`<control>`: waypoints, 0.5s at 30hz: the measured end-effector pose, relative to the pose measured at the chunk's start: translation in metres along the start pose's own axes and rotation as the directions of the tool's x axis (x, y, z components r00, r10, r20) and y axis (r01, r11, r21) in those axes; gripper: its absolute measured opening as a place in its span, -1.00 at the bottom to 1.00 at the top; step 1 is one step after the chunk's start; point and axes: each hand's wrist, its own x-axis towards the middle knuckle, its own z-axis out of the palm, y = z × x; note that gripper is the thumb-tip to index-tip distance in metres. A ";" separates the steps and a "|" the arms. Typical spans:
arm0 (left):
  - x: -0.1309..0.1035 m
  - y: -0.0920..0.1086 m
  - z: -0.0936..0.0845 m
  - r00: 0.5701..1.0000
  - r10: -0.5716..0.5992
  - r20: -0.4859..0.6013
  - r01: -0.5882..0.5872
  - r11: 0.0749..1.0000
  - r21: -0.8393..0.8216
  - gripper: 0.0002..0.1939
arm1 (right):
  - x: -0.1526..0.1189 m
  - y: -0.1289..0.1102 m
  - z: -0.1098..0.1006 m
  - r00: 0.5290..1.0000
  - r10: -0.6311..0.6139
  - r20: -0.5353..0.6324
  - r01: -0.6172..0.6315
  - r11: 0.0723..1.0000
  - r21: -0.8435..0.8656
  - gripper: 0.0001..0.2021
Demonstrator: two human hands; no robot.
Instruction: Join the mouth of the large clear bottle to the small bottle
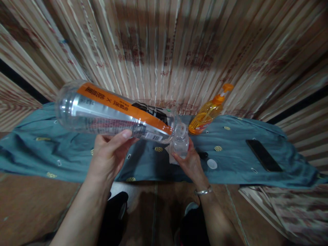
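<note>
A large clear plastic bottle (112, 114) with an orange and silver label lies nearly level in the air, its neck pointing right and slightly down. My left hand (111, 150) is wrapped round its underside, thumb on the label. My right hand (188, 159), with a silver bracelet at the wrist, grips a small clear bottle (180, 145) upright. The large bottle's mouth meets the small bottle's top; whether they touch is hard to tell. Something white, like a tissue (172, 158), shows beside the small bottle.
An orange pump bottle (205, 116) stands behind my right hand on the green patterned cloth (230, 136). A white round cap (212, 164) and a small black object (203, 155) lie right of that hand. A black phone (263, 155) lies farther right. Striped curtain (159, 51) hangs behind.
</note>
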 end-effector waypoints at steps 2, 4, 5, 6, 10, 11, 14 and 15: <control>0.000 0.000 0.000 1.000 -0.004 -0.002 0.004 1.000 -0.003 -0.62 | 0.000 0.000 0.000 1.000 0.001 0.001 -0.001 1.000 -0.002 -0.13; 0.000 0.001 0.000 1.000 -0.010 -0.005 0.010 1.000 -0.005 -0.62 | 0.000 -0.001 -0.001 1.000 0.002 0.003 -0.002 1.000 0.000 -0.14; 0.000 0.000 0.000 1.000 -0.013 -0.004 0.013 1.000 -0.007 -0.62 | 0.000 -0.001 -0.001 1.000 0.002 0.007 -0.002 1.000 0.004 -0.15; 0.000 0.000 0.000 1.000 -0.012 -0.002 0.012 1.000 -0.008 -0.62 | 0.000 -0.001 -0.001 1.000 0.003 0.013 -0.003 1.000 0.009 -0.15; 0.002 -0.003 -0.003 1.000 0.003 0.018 -0.003 1.000 0.004 -0.61 | 0.001 -0.002 -0.002 0.999 0.013 0.032 -0.014 1.000 0.028 -0.14; 0.002 -0.003 -0.003 1.000 0.001 0.022 -0.001 1.000 0.010 -0.61 | 0.001 -0.001 -0.002 0.999 0.014 0.031 -0.015 0.999 0.029 -0.14; 0.004 -0.004 -0.003 1.000 -0.008 0.021 0.008 1.000 0.012 -0.62 | 0.001 -0.001 -0.001 1.000 0.014 0.021 -0.015 0.999 0.031 -0.13; 0.004 -0.004 -0.003 1.000 -0.005 0.018 0.005 1.000 0.006 -0.61 | 0.001 -0.001 -0.001 1.000 0.013 0.016 -0.013 0.999 0.031 -0.13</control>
